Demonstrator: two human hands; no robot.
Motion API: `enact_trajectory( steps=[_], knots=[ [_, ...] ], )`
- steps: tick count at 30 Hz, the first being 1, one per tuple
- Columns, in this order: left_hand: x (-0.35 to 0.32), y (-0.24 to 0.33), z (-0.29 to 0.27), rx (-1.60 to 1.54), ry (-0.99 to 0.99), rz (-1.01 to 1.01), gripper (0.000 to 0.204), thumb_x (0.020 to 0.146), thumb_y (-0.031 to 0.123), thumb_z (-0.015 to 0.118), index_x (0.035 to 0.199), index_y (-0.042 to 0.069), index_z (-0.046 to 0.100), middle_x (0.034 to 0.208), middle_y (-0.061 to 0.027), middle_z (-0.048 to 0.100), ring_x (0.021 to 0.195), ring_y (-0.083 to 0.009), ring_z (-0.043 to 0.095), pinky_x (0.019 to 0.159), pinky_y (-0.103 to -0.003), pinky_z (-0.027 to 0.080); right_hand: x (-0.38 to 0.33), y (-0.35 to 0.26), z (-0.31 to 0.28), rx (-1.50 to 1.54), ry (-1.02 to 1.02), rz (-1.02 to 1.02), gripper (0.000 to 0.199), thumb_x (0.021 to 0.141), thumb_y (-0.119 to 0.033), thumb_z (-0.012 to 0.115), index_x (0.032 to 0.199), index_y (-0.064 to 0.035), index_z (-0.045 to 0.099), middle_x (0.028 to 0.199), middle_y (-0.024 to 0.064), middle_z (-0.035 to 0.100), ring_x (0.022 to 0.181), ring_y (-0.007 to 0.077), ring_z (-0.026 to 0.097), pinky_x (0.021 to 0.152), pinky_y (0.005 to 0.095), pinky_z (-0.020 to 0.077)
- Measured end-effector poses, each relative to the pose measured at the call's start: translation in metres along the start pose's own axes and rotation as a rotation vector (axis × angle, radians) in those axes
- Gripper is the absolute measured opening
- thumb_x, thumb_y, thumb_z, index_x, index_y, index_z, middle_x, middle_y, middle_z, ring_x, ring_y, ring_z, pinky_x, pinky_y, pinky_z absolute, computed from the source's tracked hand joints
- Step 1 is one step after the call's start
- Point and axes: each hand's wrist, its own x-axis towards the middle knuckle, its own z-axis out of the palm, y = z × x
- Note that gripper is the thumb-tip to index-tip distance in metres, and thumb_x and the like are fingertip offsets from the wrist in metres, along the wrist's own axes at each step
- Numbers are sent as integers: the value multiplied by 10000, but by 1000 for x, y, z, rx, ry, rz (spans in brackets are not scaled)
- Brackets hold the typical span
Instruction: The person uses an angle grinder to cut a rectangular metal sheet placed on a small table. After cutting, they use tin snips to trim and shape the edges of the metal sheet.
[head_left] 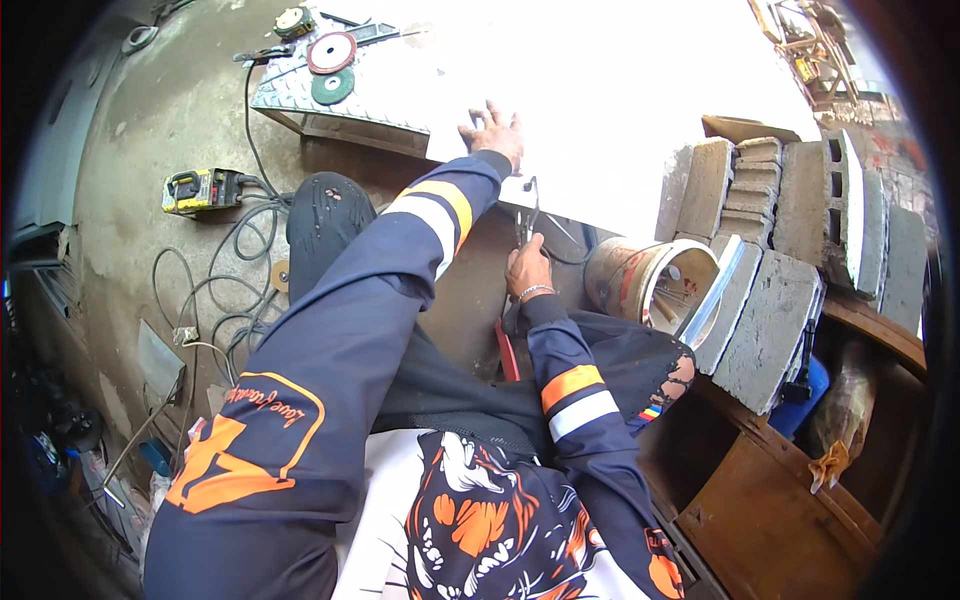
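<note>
My left hand [495, 133] lies flat, fingers spread, on a big white metal sheet [620, 110] that rests on a checker-plate bench [300, 95]. My right hand [525, 268] grips the handles of locking pliers [527, 210], whose jaws sit at the sheet's near edge just below my left hand. Both arms wear dark blue sleeves with orange and white bands.
Red and green grinding discs [332, 65] lie on the bench's left end. A yellow power tool [203, 190] and tangled cables [235, 290] are on the concrete floor at left. A bucket [650, 280] and concrete blocks [770, 240] stand at right, above a rusty box [770, 500].
</note>
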Motion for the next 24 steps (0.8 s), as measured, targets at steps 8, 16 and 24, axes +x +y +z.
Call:
enact_trajectory(
  steps=[8,16,24],
  knots=[
    [-110,-55,96,-627,380,8,466,899,376,634,1212,37,570,1352,-241,489,1155,-397,531,932,-576,417,-10,3,-3,-101,3,18,334,898,-259,558,1063,25,498,915,345,647,900,508,635,818,558,499],
    [-179,-16,156,-1722,-667,-306,417,1043,398,372,1198,62,563,1013,-115,673,939,-298,654,858,-499,539,-16,-19,-17,-121,-25,90,421,893,-345,569,1125,5,560,1022,330,652,1013,489,621,904,535,480],
    [-192,-27,152,-2014,-536,-450,250,1023,144,387,1161,30,561,1073,-135,658,882,-277,683,771,-496,587,-20,-44,0,-50,-67,20,480,864,-304,652,1154,44,494,1025,344,644,1018,491,621,912,515,489]
  ],
)
